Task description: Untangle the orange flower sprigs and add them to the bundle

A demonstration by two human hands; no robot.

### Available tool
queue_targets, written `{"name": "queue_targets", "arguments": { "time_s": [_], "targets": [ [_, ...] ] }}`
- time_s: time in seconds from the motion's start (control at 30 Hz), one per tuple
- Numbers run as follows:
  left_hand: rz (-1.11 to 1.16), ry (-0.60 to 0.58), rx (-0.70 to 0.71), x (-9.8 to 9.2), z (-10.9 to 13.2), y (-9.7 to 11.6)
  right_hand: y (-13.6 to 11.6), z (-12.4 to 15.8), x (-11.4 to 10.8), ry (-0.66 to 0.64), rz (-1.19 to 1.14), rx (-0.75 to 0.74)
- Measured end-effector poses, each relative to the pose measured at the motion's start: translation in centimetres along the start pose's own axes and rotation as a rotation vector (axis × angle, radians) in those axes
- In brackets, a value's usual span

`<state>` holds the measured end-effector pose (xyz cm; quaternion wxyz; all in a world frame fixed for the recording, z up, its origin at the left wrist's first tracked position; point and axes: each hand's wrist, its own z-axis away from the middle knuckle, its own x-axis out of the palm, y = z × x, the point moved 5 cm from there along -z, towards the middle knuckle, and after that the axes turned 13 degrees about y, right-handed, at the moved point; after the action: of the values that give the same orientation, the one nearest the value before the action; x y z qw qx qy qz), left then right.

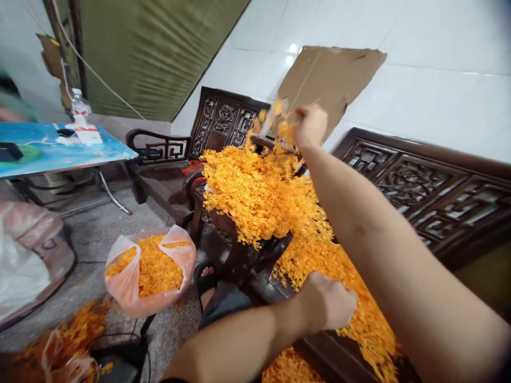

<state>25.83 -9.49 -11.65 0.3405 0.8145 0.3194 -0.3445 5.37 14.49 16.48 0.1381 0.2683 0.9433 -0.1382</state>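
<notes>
A big heap of small, frilly orange flower-like pieces (255,191) covers the arm and seat of a dark carved wooden bench. Above the heap, my right hand (313,125) is raised and closed on some orange flower-like pieces (285,130), which dangle below and to its left, partly blurred. My left hand (333,300) is lower, closed like a fist over the orange pieces spread along the seat. Its fingertips are turned away, so whatever it grips is hidden.
A pink plastic bag (123,290) full of orange pieces stands at the left, with more orange pieces (85,324) on the floor. A blue-topped table (114,151) holds a bottle (80,101) and tissue box (88,134). Cardboard (327,74) leans against the wall.
</notes>
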Motion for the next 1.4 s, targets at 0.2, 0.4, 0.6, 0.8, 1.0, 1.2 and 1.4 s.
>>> {"name": "queue_targets", "arguments": {
  "time_s": [0.2, 0.4, 0.6, 0.8, 1.0, 1.2, 1.4],
  "targets": [
    [-0.056, 0.046, -0.005, 0.7, 0.1, 0.1, -0.7, -7.5, -11.4, 0.347, -0.027, 0.079],
    [-0.073, 0.133, -0.104, -1.5, 0.1, -0.5, 2.0, -2.5, -23.6, 0.457, -0.475, 0.076],
    [0.045, 0.198, -0.304, 0.2, -2.5, -1.3, 8.5, 13.8, -32.4, 0.222, -0.577, 0.494],
    [0.376, 0.177, -0.375, 7.2, -8.2, -4.1, 18.0, 31.0, -31.0, 0.011, -0.685, 1.024],
    [0.683, 0.033, -0.421, 12.8, -11.3, -6.0, 23.4, 41.2, -28.1, -0.172, -0.537, 1.147],
    [1.134, 0.085, -0.710, 14.0, -12.0, -2.8, 22.3, 41.4, -28.8, -0.404, -0.263, 0.805],
    [1.374, 0.333, -0.924, 11.8, -10.9, -1.0, 17.9, 40.0, -29.6, -0.623, -0.214, 0.608]
  ]
}}
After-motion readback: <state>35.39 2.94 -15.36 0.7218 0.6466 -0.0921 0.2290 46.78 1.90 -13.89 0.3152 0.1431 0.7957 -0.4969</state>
